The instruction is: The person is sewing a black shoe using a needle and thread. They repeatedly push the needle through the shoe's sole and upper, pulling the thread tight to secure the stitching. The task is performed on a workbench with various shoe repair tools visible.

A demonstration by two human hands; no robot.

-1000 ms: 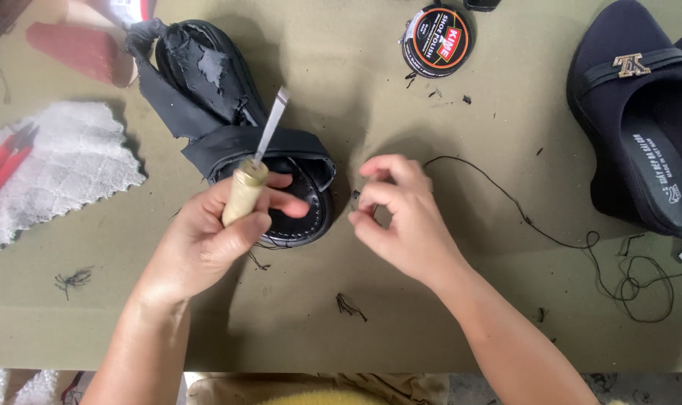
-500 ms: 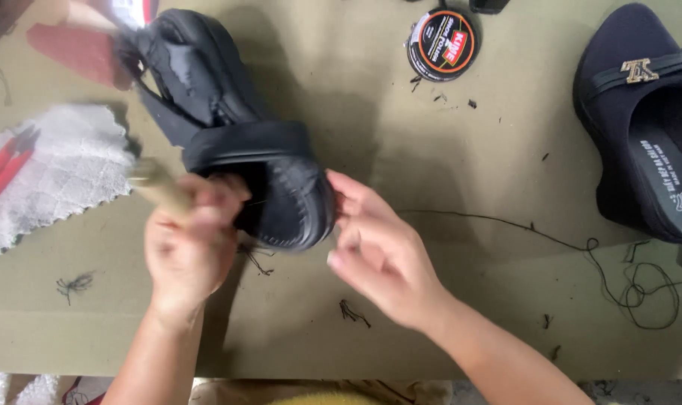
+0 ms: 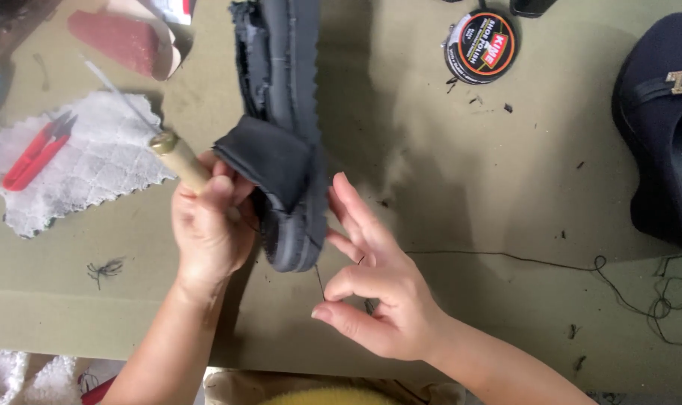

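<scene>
Left hand (image 3: pixel 206 225) closed around wooden awl handle (image 3: pixel 182 161), also propping dark shoe (image 3: pixel 284 150) on edge above bench (image 3: pixel 468 187). Right hand (image 3: pixel 378 292) half open, thumb and forefinger pinching black thread (image 3: pixel 506 257). Risks, judged: shoe tips from one-handed support; slack thread snags or tangles; awl slips toward fingers.

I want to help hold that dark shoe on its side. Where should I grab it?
Probably the free upper half of the dark shoe, reached from above. It stands on edge, the left hand grips its lower end, and the right hand pinches the thread beside it.
</scene>
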